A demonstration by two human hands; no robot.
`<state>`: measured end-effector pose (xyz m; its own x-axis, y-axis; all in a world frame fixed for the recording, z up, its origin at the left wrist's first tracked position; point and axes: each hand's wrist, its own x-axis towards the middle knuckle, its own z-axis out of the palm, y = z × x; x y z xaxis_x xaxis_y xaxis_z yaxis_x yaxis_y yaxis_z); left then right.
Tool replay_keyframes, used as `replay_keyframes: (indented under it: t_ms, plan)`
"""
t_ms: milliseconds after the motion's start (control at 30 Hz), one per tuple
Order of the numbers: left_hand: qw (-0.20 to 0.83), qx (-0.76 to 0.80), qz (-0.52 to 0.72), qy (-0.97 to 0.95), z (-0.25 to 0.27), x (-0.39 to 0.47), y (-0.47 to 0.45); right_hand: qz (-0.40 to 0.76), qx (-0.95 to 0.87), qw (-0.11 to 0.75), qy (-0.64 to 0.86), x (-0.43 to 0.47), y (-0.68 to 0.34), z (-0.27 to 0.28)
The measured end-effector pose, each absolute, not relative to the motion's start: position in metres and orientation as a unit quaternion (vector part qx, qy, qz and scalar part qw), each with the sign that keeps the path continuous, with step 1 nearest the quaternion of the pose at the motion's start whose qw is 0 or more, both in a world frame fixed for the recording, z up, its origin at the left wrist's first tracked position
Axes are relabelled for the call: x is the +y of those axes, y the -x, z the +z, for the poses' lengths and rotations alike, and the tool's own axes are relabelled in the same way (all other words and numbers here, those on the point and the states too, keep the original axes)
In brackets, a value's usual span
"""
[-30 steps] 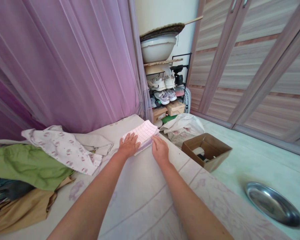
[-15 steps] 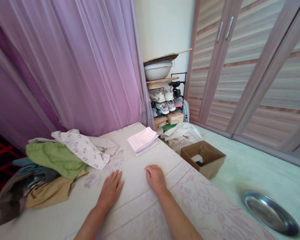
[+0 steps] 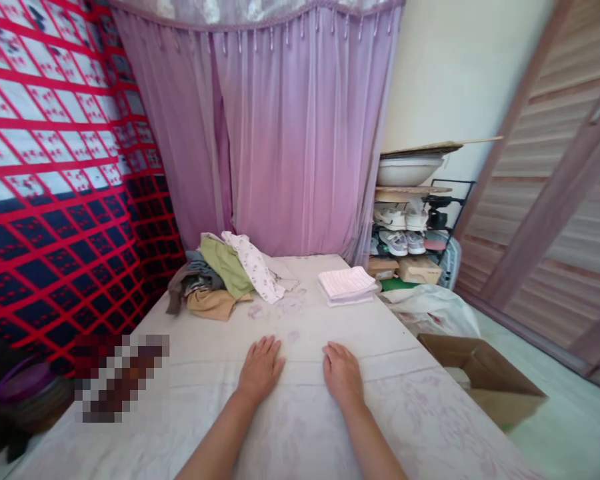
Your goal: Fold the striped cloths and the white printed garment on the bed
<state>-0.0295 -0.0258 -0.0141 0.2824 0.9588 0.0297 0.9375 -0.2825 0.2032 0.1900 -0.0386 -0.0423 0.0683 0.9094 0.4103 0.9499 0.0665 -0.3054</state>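
Left of ctr: clothes pile (image 3: 225, 263) on bed (image 3: 300, 433), green, tan & patterned pcs. Lower ctr: L hand (image 3: 261, 367), palm down, grip spread; pile's up & left of it, well apart. R hand (image 3: 344, 373), bit right: fingers together, bent; palm hidden, can't tell how far grip's closed. Folded pink striped cloth (image 3: 347, 285) sits above R hand in frame, apart. Lower right: cardboard box (image 3: 505, 403).
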Motion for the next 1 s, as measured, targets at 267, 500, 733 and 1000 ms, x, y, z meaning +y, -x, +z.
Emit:
replay_keyframes:
  t_ms: [267, 500, 733, 1000]
  plan:
    - [0.135, 0.594, 0.116, -0.784, -0.007, -0.051, 0.063, -0.063, -0.726, 0.256, 0.635, -0.053, -0.188, -0.054]
    - [0.125, 0.604, 0.143, -0.774, -0.011, -0.044, 0.077, 0.014, -0.685, 0.325, 0.652, -0.040, -0.194, -0.061]
    - [0.104, 0.658, 0.099, -0.739, -0.011, 0.007, 0.074, 0.098, -0.648, 0.378, 0.653, -0.006, -0.169, -0.055]
    - [0.201, 0.709, 0.167, -0.655, 0.000, 0.106, 0.056, 0.141, -0.652, 0.406, 0.625, -0.001, -0.167, -0.061]
